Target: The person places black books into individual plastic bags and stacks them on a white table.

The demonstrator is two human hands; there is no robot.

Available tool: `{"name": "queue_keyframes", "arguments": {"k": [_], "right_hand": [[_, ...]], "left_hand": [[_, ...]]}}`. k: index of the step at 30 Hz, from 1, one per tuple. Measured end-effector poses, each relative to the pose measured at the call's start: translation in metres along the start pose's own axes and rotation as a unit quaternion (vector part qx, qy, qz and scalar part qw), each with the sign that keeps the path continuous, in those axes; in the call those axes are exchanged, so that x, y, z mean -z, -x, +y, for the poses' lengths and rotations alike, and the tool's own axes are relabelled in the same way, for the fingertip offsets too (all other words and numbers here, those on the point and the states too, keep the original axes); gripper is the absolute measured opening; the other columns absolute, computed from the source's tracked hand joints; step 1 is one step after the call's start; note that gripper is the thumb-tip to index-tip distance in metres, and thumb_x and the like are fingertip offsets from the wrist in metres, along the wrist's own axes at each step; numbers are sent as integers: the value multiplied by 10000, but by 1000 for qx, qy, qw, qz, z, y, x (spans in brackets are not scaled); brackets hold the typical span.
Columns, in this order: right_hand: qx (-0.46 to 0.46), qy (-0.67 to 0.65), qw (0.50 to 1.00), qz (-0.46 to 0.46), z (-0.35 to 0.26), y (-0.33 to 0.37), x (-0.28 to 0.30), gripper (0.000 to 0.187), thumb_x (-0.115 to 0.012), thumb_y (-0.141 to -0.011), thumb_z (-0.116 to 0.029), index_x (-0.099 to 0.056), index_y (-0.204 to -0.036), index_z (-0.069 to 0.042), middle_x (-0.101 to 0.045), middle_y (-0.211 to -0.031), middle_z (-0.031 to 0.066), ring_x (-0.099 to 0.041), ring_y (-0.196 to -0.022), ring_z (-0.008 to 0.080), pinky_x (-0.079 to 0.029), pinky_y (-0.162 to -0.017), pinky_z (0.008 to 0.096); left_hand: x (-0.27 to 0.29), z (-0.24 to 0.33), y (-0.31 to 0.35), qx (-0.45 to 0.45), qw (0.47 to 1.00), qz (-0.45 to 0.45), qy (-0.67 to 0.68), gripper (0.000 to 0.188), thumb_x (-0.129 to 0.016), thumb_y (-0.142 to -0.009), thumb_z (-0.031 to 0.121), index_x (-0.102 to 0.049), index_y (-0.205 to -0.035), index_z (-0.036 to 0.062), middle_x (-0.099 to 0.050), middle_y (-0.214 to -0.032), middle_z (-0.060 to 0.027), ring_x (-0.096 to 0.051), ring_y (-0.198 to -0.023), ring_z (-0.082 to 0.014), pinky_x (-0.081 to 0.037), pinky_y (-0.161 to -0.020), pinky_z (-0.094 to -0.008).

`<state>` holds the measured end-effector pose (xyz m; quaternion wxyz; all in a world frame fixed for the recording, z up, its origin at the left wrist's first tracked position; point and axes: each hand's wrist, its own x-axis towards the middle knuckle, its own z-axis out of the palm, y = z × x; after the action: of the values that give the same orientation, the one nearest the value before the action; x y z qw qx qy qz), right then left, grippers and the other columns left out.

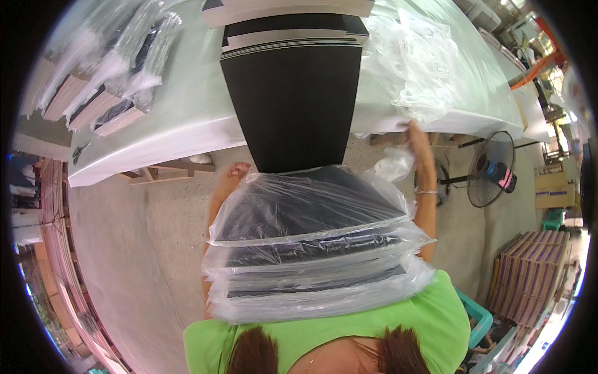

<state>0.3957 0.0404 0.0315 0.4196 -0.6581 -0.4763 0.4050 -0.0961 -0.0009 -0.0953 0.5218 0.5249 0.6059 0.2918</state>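
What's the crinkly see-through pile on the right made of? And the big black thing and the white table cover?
Crinkly pile: thin, glossy plastic, it seems; see-through, creased and glinting.
Black thing: perhaps dull card or board; its flat face barely shines.
White table cover: smooth and shiny, maybe plastic or cloth; its hanging edge gleams.

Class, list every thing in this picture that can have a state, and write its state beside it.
Black-covered block: mostly uncovered
Bundles nearest the person: stacked, in clear plastic
Bundles at table's left: in clear plastic
Loose plastic: crumpled, heaped
Table: covered in pale sheeting
Fan: running or not, unclear
Left hand: fingers curled
Right hand: blurred, beside the loose plastic
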Motion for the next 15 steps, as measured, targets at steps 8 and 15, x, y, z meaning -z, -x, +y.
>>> {"name": "queue_keyframes", "arguments": {"k": [8,15], "right_hand": [[191,-118,969,-106,-186,57,-47,893,-142,-794,-764,-374,-1315,-78,-373,-875,0,-358,-657,71,-354,-610,212],[326,-65,922,-197,-203,71,-93,1015,-32,-727,-803,-249,-1399,-74,-361,-1009,49,-379,-923,150,-294,-879,262]], "left_hand": [[-14,284,46,-223,953,-203,28,374,-451,-932,376,-562,-1064,45,-518,-905,-11,-488,-869,-97,-400,-822,-243],[-61,334,60,-218,951,-216,32,315,-607,-864,331,-558,-983,44,-503,-817,19,-468,-783,-60,-389,-713,-213]]}}
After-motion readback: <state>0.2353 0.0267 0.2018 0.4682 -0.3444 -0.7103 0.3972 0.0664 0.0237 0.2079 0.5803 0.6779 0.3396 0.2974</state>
